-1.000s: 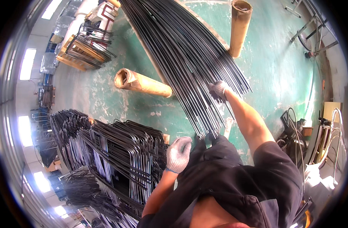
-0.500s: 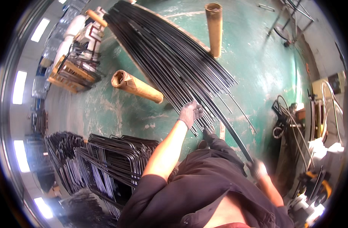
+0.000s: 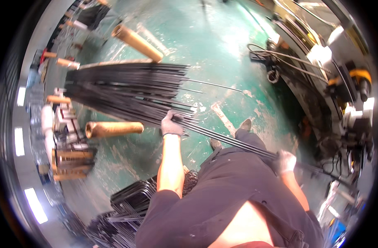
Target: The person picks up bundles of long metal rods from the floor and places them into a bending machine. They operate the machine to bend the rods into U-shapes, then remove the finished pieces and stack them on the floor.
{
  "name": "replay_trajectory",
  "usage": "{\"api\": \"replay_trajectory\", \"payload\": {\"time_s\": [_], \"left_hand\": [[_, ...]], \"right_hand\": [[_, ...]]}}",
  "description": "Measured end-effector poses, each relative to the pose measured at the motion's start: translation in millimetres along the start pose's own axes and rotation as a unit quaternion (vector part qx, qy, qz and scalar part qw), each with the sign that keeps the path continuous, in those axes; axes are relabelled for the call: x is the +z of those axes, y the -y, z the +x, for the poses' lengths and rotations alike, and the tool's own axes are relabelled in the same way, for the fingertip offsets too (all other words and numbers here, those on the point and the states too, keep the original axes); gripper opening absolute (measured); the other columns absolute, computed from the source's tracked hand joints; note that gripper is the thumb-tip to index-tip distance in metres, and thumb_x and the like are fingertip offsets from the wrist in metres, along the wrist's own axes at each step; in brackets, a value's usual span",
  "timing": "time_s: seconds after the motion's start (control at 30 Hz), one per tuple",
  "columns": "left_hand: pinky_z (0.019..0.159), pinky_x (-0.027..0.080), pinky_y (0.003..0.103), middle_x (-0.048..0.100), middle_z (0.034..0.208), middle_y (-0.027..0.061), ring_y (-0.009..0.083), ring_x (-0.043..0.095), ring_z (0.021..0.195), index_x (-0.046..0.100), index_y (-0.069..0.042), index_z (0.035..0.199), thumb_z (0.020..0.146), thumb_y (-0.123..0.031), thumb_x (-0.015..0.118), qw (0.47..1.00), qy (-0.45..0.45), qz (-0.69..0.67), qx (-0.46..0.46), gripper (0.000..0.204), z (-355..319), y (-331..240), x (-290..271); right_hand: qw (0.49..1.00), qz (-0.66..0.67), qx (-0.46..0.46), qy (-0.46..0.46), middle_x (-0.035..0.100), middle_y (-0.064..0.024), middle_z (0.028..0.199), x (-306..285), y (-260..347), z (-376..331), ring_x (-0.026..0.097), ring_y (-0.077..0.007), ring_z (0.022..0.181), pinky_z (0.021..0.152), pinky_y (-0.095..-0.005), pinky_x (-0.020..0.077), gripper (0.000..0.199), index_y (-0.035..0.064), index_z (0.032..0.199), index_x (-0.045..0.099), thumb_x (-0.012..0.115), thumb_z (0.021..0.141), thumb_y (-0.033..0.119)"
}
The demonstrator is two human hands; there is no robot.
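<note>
While both hands grip rods | cardboard tube beside | cables beyond

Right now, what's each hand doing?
Left hand: gloved, closed on a few long dark steel rods near the big bundle.
Right hand: gloved, closed around the same rods further along.

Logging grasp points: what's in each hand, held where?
Both gloved hands grip a few thin dark steel rods: left hand near the pile's end, right hand farther along their length.

Black rods on a worn green floor.
Tan tubes lie beside the rods; both hands wear grey gloves.
</note>
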State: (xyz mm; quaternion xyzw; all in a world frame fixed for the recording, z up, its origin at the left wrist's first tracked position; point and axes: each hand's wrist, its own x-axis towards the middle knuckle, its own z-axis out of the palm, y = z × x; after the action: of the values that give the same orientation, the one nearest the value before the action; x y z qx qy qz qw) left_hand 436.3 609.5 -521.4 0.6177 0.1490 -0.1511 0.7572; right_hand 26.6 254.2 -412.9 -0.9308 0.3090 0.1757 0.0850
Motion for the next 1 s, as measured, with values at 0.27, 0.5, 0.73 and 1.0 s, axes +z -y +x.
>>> {"api": "replay_trajectory", "payload": {"time_s": [0.27,0.5,0.73,1.0], "left_hand": [[0.077,0.053,0.036,0.06,0.081,0.0052,0.0194,0.06,0.077,0.065,-0.007,0.09,0.102,-0.02,0.065,0.958,0.095,-0.24,-0.126,0.017,-91.7,-64.5,163.7],[0.075,0.043,0.032,0.048,0.089,-0.0004,0.0126,0.043,0.076,0.054,-0.003,0.109,0.109,-0.018,0.058,0.853,0.387,-0.345,-0.057,0.015,-101.2,-226.9,339.6],[0.084,0.047,0.037,0.063,0.09,0.0034,0.0159,0.051,0.076,0.065,-0.005,0.118,0.105,-0.014,0.065,0.877,0.417,-0.214,-0.105,0.017,-148.9,-112.3,546.7],[0.108,0.046,0.045,0.061,0.101,0.0072,0.0238,0.058,0.093,0.059,-0.002,0.118,0.098,-0.003,0.065,0.802,0.538,-0.205,-0.162,0.021,-99.3,-107.5,696.2]], "right_hand": [[0.995,0.063,0.075,-0.028,0.073,-0.0199,0.084,29.3,-200.2,18.4,0.072,-0.0403,0.089,0.08,-0.0508,0.0562,0.016,0.0088,0.079,0.072,0.069,0.083,0.025],[0.894,0.093,0.351,-0.262,0.07,-0.0233,0.093,64.7,-432.0,-18.4,0.067,-0.0426,0.095,0.084,-0.0519,0.051,0.007,0.0017,0.089,0.068,0.07,0.088,0.008],[0.164,0.9,0.147,-0.377,0.069,-0.0174,0.111,-37.3,-354.9,46.2,0.069,-0.0281,0.104,0.103,-0.0443,0.0566,0.025,-0.0114,0.111,0.064,0.055,0.089,-0.004],[0.12,0.866,0.159,-0.458,0.071,-0.0115,0.108,-56.7,-412.9,64.7,0.067,-0.0286,0.108,0.105,-0.0411,0.0516,0.025,0.0,0.112,0.066,0.063,0.105,0.024]]}}
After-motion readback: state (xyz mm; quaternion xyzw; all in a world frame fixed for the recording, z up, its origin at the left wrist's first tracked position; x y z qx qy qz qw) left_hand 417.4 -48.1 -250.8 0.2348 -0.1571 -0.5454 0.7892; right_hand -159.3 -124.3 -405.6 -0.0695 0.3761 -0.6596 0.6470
